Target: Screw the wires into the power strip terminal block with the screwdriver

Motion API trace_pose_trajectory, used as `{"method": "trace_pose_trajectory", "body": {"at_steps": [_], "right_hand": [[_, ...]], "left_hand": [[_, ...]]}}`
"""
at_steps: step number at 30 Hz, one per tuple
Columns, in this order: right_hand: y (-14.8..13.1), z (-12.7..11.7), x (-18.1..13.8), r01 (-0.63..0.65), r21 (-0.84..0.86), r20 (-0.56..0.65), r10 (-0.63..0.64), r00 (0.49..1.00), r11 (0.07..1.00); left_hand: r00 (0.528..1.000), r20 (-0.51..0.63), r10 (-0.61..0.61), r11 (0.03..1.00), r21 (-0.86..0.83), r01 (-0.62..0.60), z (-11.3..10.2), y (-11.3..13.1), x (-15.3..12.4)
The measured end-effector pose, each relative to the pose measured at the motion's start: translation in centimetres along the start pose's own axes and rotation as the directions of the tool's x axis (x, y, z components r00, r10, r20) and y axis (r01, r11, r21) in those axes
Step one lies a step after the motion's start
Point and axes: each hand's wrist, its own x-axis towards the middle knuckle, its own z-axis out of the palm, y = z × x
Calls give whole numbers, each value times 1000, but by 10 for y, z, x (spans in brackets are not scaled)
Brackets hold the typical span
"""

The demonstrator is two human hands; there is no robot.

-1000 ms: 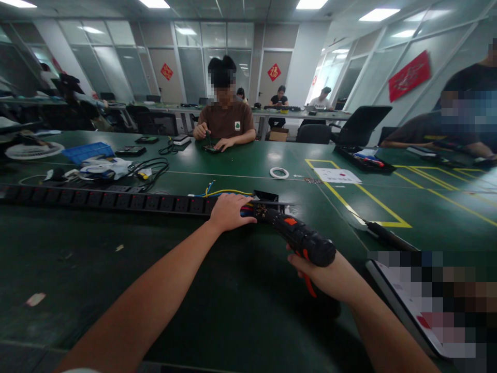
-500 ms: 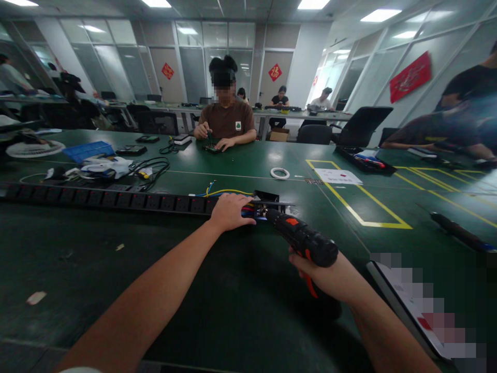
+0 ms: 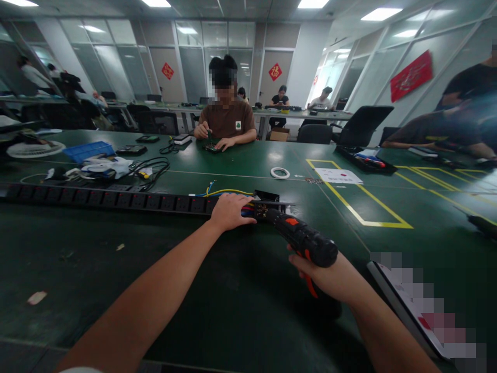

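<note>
A long black power strip (image 3: 166, 203) with a row of sockets lies across the green table. Its right end is open, and wires and metal parts (image 3: 262, 211) show inside. My left hand (image 3: 230, 211) is closed over the strip just left of that opening, fingers over the far side and thumb along the near side. In my right hand (image 3: 310, 264) is a black and orange cordless drill (image 3: 305, 235), its nose pointing left into the open end. Whether its bit touches a screw is too small to tell. Yellow and blue wires (image 3: 229, 191) run behind my left fingers.
Beyond the strip lie a white ring (image 3: 280, 173), a paper sheet (image 3: 338, 176) and black cables (image 3: 153, 166). A blue basket (image 3: 89, 151) stands left. A tablet-like panel (image 3: 407, 308) lies by my right forearm. Across the table sits a person (image 3: 229, 122) handling a small part.
The bright light at the drill's nose has gone dark. Both my hands stay nearly in place. At the right edge, a dark slender tool has shifted right, partly out of view.
</note>
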Motion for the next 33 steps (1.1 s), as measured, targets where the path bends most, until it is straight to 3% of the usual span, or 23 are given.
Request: {"method": "trace_pose_trajectory", "body": {"at_steps": [33], "right_hand": [[-3, 0, 0, -8, -7, -5, 8, 1000, 1000]], "left_hand": [[1000, -1, 5, 1000, 10, -5, 2, -2, 1]]}}
